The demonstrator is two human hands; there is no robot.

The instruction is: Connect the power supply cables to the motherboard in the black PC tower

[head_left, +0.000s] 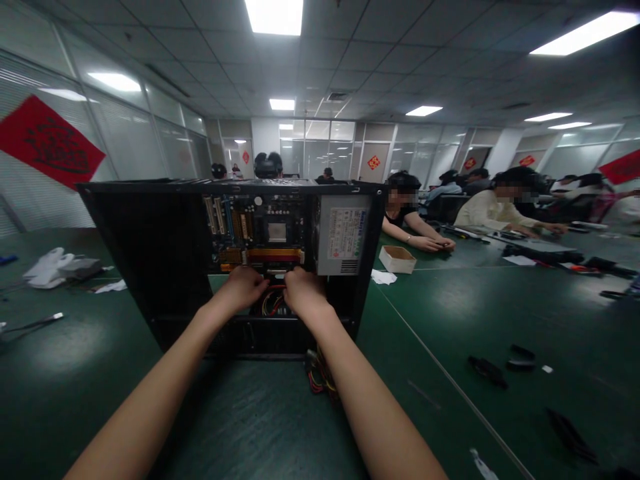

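A black computer case (145, 233) stands with its open side toward me. Inside it, a motherboard (260, 217) carries a square metal-topped chip, with orange and yellow slots (274, 255) below. To the right sits a grey power supply (343, 233) with a label. My left hand (245, 287) reaches in under the slots, fingers curled in a pinch. Close beside it, my right hand (306, 291) is closed too, near the red and yellow wires (273, 301). What either hand's fingertips grip is too small or hidden. More wires with connectors (315, 373) hang over the case's front edge.
On the green table (420, 333), a small white box (397, 259) stands right of the case. Black plastic pieces (487, 371) lie further right. White plastic bags (47, 267) and a cable (37, 325) are at left. A co-worker's hands (433, 244) rest across the table.
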